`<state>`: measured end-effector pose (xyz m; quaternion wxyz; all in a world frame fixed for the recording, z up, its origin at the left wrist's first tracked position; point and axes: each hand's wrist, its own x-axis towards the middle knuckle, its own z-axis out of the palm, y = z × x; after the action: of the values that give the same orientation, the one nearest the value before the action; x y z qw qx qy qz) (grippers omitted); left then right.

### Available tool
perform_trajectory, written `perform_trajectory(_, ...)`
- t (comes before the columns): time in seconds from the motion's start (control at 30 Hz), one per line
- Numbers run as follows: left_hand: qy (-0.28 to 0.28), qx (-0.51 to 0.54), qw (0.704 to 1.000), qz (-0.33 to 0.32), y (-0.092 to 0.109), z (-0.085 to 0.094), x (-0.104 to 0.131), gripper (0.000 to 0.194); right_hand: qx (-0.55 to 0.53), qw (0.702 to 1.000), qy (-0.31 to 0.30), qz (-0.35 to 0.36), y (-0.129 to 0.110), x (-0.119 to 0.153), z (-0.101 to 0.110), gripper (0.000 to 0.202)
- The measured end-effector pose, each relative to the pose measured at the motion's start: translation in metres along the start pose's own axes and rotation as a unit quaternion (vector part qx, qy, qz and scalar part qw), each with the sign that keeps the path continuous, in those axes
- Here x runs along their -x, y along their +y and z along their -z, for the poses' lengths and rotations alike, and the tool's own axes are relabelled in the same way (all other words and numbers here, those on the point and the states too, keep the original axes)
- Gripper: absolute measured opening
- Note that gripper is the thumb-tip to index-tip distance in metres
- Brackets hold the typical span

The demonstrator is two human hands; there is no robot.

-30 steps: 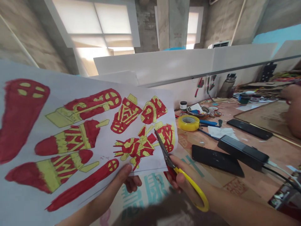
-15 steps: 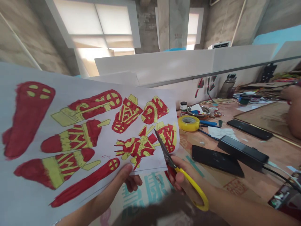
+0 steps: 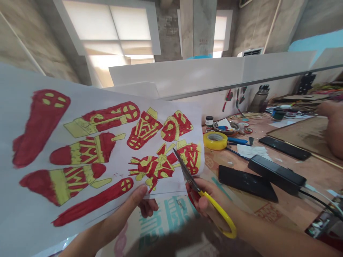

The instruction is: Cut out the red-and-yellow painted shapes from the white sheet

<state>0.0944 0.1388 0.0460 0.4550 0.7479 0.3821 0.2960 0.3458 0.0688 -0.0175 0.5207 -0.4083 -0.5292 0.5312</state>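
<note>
Red and yellow painted shapes cover the paper sheet (image 3: 88, 150), which is held up off the desk (image 3: 292, 210) on the left side. Left hand (image 3: 139, 203) pinches its near edge, thumb on top, fingers (image 3: 150, 207) curled underneath. Right hand (image 3: 211, 205) has its fingers through the yellow-handled scissors (image 3: 199, 191), blades nearly closed into the sheet's right part beside a painted figure. Further right there's a yellow tape roll (image 3: 214, 140), a black phone (image 3: 246, 182) and a black power brick (image 3: 276, 174).

left hand (image 3: 139, 205): thumb up, fingers curled | right hand (image 3: 211, 203): fingers closed
</note>
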Motion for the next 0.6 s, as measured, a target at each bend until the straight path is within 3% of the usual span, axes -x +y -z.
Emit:
perform_trajectory(0.27, -0.010, 0.002, 1.000, -0.002, 0.012, -0.001, 0.004, 0.052, -0.054, 0.997, -0.019, -0.046, 0.009, 0.002, 0.000, 0.075)
perform_trajectory(0.5, -0.122, -0.024, 0.991, 0.042, 0.024, 0.013, 0.013, 0.054, -0.047, 0.998, -0.006, 0.031, 0.003, 0.000, -0.015, 0.084)
perform_trajectory(0.6, -0.137, -0.037, 0.988, 0.059, 0.029, 0.015, 0.016, 0.050, -0.009, 0.999, -0.003, 0.043, 0.000, 0.000, -0.015, 0.083)
